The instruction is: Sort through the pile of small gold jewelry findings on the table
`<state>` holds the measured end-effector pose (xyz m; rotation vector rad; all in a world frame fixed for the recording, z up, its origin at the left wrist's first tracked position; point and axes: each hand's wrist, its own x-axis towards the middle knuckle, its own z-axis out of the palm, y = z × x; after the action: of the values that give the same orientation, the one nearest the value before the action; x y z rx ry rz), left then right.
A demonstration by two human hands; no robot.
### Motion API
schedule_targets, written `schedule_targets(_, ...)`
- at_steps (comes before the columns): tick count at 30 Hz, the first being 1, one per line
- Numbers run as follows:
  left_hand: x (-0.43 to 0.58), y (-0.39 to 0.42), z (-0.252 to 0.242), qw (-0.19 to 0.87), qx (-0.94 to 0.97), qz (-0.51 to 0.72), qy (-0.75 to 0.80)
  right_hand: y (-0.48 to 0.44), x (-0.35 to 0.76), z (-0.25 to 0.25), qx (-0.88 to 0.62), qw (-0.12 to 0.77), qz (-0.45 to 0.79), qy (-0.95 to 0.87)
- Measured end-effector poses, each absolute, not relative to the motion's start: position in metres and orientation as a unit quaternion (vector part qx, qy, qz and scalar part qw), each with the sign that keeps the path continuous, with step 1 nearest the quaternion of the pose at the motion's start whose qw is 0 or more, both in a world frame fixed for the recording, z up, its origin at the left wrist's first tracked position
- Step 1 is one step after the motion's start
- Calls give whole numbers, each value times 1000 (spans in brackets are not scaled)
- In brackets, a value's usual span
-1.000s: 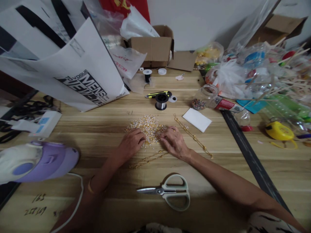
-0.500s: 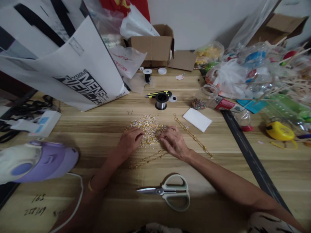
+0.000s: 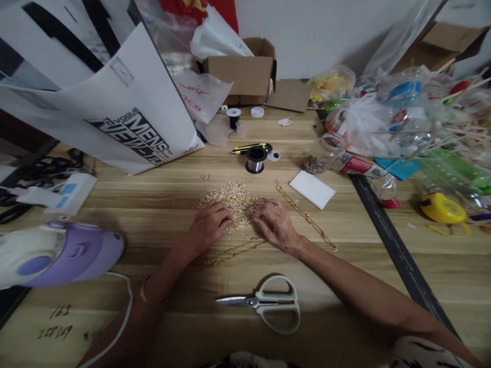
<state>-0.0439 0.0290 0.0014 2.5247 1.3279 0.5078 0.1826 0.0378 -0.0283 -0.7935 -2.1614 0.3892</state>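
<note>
Both hands palm-down on table [image 3: 153, 204]; left hand [image 3: 209, 227] and right hand [image 3: 276, 225] fingers curled narrow, picking at pile of gold beads [image 3: 233, 197] between them, grip unclear; scissors [image 3: 268, 304] nearby

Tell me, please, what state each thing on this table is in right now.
left hand: resting on the pile of gold beads, fingers curled
right hand: resting on the pile's edge
scissors: shut, lying flat
glass jar: on its side, beads inside
cardboard box: open
wire spool: upright
gold chain: stretched out
</note>
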Motion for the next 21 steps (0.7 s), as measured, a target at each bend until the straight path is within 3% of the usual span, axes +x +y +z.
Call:
schedule_targets(12, -48, 33, -2, 180, 813, 237, 500, 38, 183, -28, -308, 390, 154, -854)
schedule_targets(21, -44, 28, 15, 163, 855, 161, 465, 38, 182, -28, -310, 389, 158, -853)
